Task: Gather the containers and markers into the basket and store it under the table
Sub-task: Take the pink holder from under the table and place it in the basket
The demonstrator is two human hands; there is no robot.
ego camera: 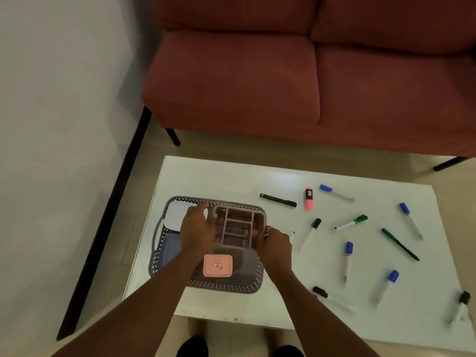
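1. Head view, hands: the left hand grips the left end of the pink divided organiser with fingers curled over its edge, and the right hand pinches its right end, fingers closed on the rim. The organiser sits inside the grey perforated basket, toward the far right part
2. Head view, basket contents: a white lidded container lies at the far left corner, a bluish one in front of it, and a small pink box near the front wall. The basket stands on the left part of the white table
3. Head view, markers: all lie loose on the table to the right, well apart from the basket, among them a pink highlighter, a black pen and a green-capped marker
4. Risk: the organiser may jam against the neighbouring containers or sit tilted if pushed down unevenly, leaving little room for markers
5. Risk: the round markers could roll off the smooth table when swept up in a hurry
6. Look: the organiser is rigid pink plastic with several open compartments; what is in them is too blurred to tell
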